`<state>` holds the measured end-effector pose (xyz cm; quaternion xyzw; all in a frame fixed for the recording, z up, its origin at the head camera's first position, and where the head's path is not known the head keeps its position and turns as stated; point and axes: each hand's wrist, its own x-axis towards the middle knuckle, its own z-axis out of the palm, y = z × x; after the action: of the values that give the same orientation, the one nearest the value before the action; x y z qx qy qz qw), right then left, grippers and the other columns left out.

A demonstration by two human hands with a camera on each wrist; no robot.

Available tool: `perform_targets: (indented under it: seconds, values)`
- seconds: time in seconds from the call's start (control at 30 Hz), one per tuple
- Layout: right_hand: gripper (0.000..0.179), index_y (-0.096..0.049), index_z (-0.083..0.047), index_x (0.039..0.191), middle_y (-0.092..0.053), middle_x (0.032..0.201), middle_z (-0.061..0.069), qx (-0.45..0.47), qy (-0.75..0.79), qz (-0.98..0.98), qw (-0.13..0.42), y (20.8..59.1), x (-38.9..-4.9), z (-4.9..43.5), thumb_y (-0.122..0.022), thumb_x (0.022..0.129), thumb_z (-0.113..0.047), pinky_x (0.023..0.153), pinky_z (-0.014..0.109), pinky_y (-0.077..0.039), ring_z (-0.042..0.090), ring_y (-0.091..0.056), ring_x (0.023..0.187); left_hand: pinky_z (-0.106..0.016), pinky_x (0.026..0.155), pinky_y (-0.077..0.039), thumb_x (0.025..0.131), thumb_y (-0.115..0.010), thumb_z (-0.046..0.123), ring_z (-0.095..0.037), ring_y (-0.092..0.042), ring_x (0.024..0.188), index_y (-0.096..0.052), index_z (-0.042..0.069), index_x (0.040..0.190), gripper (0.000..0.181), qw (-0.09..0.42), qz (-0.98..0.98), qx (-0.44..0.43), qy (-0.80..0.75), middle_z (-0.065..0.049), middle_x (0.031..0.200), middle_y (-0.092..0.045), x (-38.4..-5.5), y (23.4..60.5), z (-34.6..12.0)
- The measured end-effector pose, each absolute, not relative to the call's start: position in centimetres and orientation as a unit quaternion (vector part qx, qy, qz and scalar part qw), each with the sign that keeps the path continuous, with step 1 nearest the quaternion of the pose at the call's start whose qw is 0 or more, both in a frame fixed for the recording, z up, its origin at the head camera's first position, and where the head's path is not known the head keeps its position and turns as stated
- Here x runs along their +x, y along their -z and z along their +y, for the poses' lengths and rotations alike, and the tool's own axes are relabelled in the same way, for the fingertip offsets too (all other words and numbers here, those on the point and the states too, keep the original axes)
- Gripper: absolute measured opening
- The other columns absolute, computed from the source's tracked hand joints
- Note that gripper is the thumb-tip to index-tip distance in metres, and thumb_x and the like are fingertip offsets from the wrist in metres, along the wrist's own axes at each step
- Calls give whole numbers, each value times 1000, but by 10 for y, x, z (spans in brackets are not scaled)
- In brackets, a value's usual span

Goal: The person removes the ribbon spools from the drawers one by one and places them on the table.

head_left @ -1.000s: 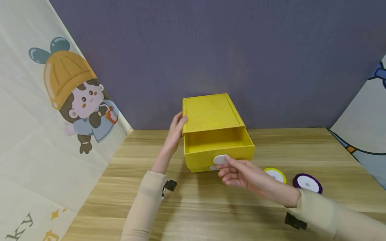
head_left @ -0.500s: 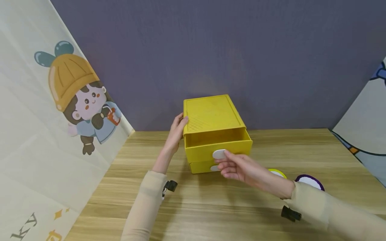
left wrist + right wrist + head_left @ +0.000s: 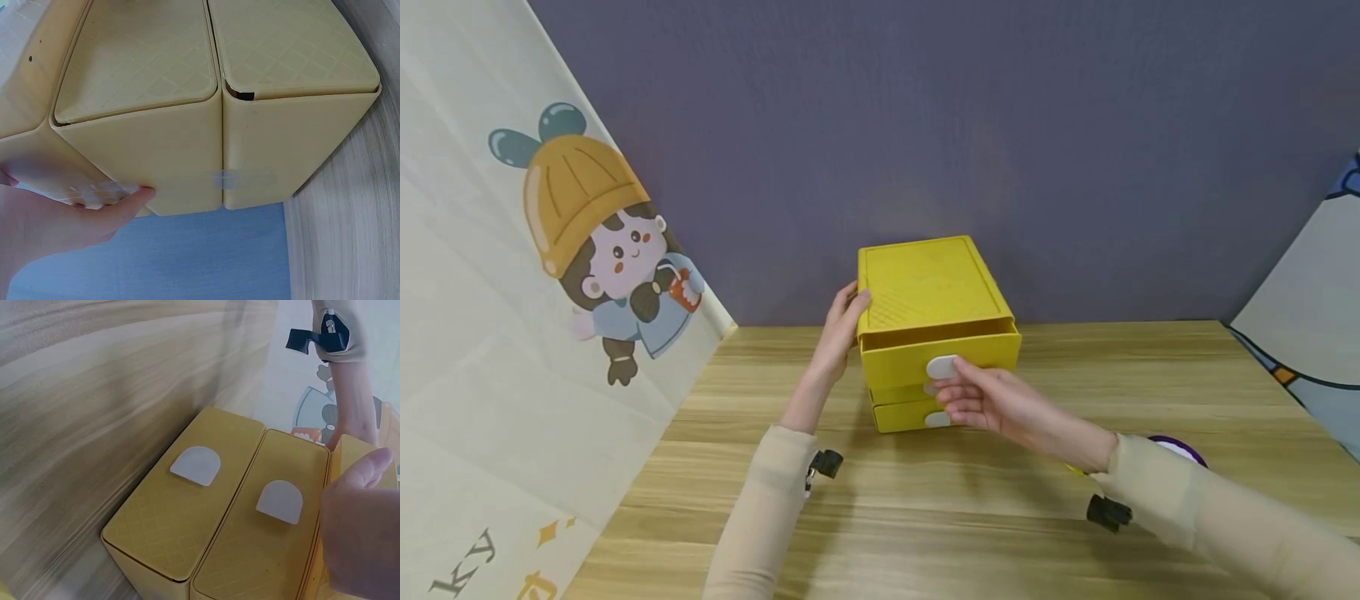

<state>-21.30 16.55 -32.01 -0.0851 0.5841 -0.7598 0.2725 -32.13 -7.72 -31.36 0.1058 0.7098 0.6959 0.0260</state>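
A yellow drawer cabinet (image 3: 928,283) stands on the wooden table, its top drawer (image 3: 895,367) pulled out a little way. My right hand (image 3: 1000,408) pinches the white handle (image 3: 940,367) of that drawer between thumb and fingers. My left hand (image 3: 838,337) rests against the cabinet's left side, the thumb near its upper edge. In the left wrist view the left hand (image 3: 69,225) lies along the side wall, partly cut off by the frame. Two lower drawers with white tabs (image 3: 281,501) appear closed in the right wrist view, beside the right hand (image 3: 359,531).
Right of the cabinet lies a white disc with a purple rim (image 3: 1180,448), partly behind the right sleeve. Only a sliver of a yellow-rimmed disc (image 3: 1076,470) shows below the right wrist. A dark blue-grey wall (image 3: 925,125) rises behind the cabinet.
The top drawer has slid inward, away from me, with my right hand on its handle. My left hand has stayed on the cabinet. The right forearm now covers more of the discs.
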Motion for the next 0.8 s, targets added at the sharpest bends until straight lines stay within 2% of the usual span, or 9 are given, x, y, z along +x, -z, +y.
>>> perform_targets:
  seconds: [0.2, 0.43, 0.8]
  values:
    - [47, -61, -5, 125, -74, 97, -4, -68, 759, 591, 263, 319, -220, 164, -47, 104, -43, 83, 20, -57, 4, -70, 85, -47, 104, -47, 102, -48, 40, -30, -50, 132, -22, 13, 158, 67, 27, 709, 106, -697, -9, 159, -32, -322, 315, -77]
    - [53, -58, 0, 128, -74, 97, -3, -65, 758, 592, 265, 320, -228, 164, -46, 103, -45, 85, 21, -57, 5, -71, 88, -47, 105, -45, 102, -48, 42, -30, -46, 136, -22, 15, 158, 67, 31, 710, 103, -696, -8, 161, -30, -322, 316, -78]
    - [42, -63, -7, 118, -73, 94, -4, -52, 770, 579, 262, 319, -237, 163, -48, 103, -43, 82, 20, -57, 7, -71, 86, -30, 89, -49, 103, -48, 41, -27, -51, 130, -24, 16, 157, 65, 27, 710, 108, -695, -6, 159, -34, -322, 315, -78]
